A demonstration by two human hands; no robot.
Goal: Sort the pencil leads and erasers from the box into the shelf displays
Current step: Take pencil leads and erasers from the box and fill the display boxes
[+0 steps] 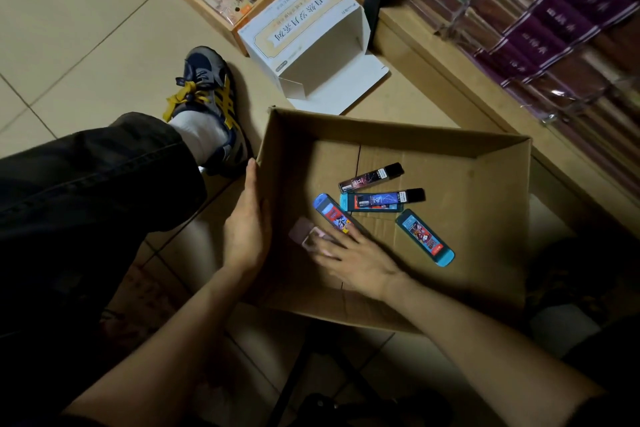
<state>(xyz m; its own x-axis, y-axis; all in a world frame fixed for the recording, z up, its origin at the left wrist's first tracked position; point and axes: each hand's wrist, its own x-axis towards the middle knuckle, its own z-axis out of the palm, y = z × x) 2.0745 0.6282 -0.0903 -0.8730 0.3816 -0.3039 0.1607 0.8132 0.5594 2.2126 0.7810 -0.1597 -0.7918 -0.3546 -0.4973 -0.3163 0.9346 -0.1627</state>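
Two hands: left hand (247, 218) flat against box (398, 135); right hand (353, 256) touches eraser (300, 231), grip unclear.

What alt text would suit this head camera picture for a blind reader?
A person's right hand reaches into an open cardboard box on the floor, touching a pinkish eraser beside four pencil-lead cases. The left hand rests flat against the box's outer wall; an empty white carton lies beyond.

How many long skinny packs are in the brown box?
4: dark pack farthest back, blue pack below it, red-labelled pack by the right hand, teal pack rightmost. Hand may hide more.
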